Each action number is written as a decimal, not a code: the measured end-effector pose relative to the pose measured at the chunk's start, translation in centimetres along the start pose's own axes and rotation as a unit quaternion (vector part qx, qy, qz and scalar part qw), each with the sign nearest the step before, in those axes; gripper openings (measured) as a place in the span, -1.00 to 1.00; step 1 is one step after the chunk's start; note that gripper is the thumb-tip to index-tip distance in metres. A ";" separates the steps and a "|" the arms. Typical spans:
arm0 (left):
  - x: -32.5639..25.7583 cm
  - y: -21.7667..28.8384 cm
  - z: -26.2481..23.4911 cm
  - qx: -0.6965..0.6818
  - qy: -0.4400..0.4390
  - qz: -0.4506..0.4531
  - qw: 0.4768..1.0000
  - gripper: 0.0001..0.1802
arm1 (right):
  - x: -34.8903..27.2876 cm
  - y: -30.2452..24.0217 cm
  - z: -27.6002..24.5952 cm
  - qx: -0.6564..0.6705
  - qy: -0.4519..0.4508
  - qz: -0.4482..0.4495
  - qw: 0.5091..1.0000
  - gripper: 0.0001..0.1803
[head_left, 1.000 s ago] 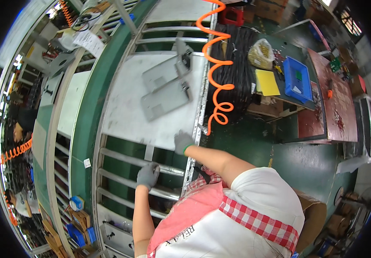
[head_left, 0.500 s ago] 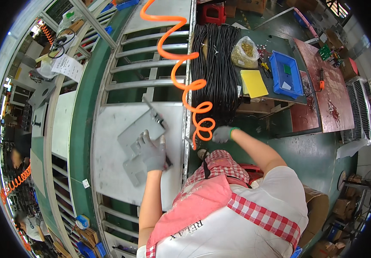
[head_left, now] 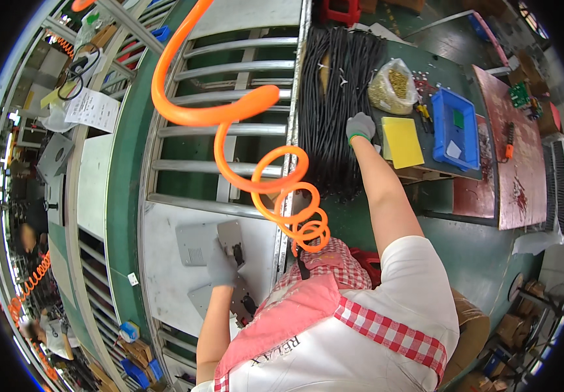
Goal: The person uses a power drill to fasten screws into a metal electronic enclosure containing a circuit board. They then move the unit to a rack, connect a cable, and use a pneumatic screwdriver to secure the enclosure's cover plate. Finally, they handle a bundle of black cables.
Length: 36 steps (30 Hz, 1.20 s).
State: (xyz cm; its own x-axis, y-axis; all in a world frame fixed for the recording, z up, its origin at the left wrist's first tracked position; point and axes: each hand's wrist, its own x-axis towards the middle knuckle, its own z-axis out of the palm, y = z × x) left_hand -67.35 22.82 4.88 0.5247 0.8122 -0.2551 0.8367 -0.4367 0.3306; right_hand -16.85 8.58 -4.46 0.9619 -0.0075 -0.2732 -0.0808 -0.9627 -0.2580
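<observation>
Two grey metal panels, an upper one [head_left: 192,245] with vent slots and a lower one [head_left: 205,297], lie on the pale work plate [head_left: 159,261]. Both carry small black fittings. Over the upper panel's near edge is my left hand [head_left: 220,266], in a grey glove; blur hides whether its fingers grip the metal. My right hand [head_left: 361,126], gloved with a green cuff, reaches out to the right edge of a thick bundle of black cables [head_left: 327,124]. Its fingers look curled, and whatever is in them cannot be made out.
An orange coiled hose [head_left: 223,153] hangs across the roller conveyor [head_left: 229,130]. Right of the cables are a yellow pad [head_left: 402,142], a clear bag of brass-coloured parts [head_left: 393,88] and a blue tray [head_left: 436,127]. A reddish board [head_left: 523,189] stands farther right.
My right hand has gone from beside my lap up to the black cables. The panels have turned and lie farther apart, with my left hand lower on the upper one. The hose has swung left.
</observation>
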 end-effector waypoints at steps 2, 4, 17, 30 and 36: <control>-1.6 -0.8 -1.1 0.091 -0.045 -0.031 0.994 -0.60 | 1.5 -0.2 1.3 0.002 0.005 0.049 0.999 -0.70; -3.0 -2.2 -1.5 0.074 -0.033 -0.037 0.996 -0.58 | 2.2 -0.7 1.6 0.011 -0.017 0.073 0.997 -0.71; -7.3 16.2 -7.8 -0.365 -0.298 0.237 0.850 -0.61 | -18.9 8.1 -4.9 0.531 -0.204 -0.277 0.774 -0.64; -14.1 19.2 -0.8 -0.480 -0.280 0.238 0.797 -0.58 | -37.4 16.9 -11.6 0.610 -0.353 -0.176 0.687 -0.49; -16.3 12.0 0.2 -0.263 -0.122 0.539 0.791 -0.69 | -33.4 13.0 -18.9 0.801 -0.350 -0.089 0.478 -0.55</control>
State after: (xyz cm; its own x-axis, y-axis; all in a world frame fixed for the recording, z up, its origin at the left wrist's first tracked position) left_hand -65.82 4.27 12.80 0.9567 -0.0500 0.2867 -0.2659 -0.5511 0.7910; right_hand -45.14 -8.78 18.84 0.7131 0.6677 -0.2135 -0.6493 0.5141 -0.5605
